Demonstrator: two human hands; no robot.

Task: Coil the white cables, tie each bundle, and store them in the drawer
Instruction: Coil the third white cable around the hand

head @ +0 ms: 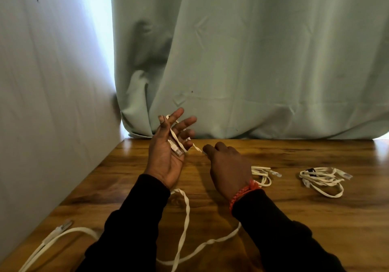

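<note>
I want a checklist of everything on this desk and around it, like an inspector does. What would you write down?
Surface: wooden table, glossy.
Job's things: flat white cable being coiled; its plug lies in the left palm. Tied bundle on the right, with a dark tie. Second bundle partly hidden behind the right hand. No drawer in view.
Clutter: nothing seen.
Grippers: left hand raised, palm up, fingers spread, cable looped round them. Right hand pinches the cable near the left fingers; red wristband.
Cables: loose length trails across the near table; another plug end lies at the left edge.
Surroundings: pale green curtain behind, wall on the left.
</note>
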